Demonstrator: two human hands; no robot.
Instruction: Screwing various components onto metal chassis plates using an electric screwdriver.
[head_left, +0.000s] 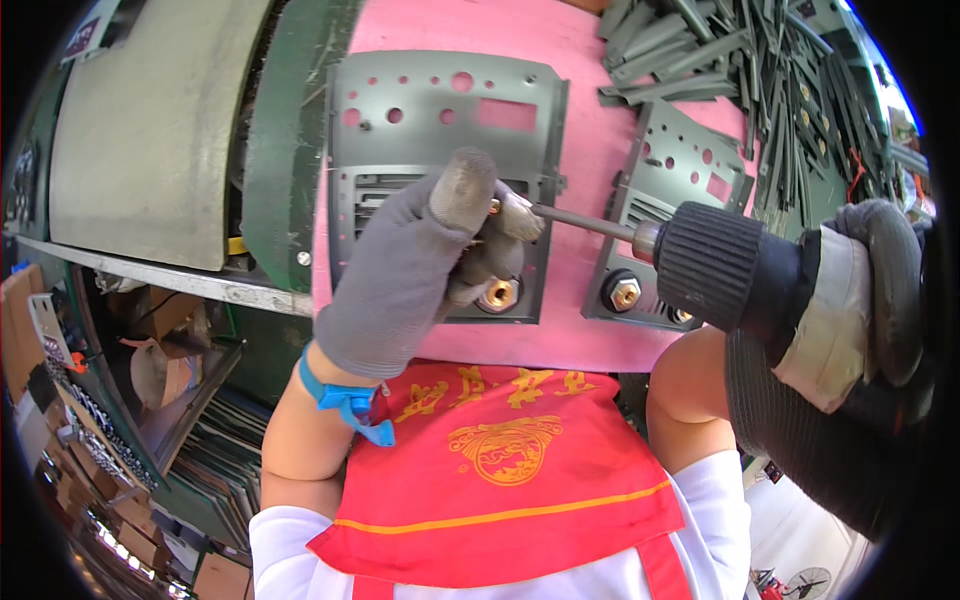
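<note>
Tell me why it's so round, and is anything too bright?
Head view: the fisheye lens bows the sides of the pale board and leaves black corners; head view again: bluish glare at the upper right edge, while the power driver looks crisp.

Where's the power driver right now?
In the head view, the power driver is right of centre, gripped in the right hand, its bit pointing leftward to the left hand above the larger grey panel.

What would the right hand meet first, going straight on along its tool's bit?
Likely the left hand, at its gloved fingertips: the bit reaches them in this view, though depth leaves contact unclear.
</note>
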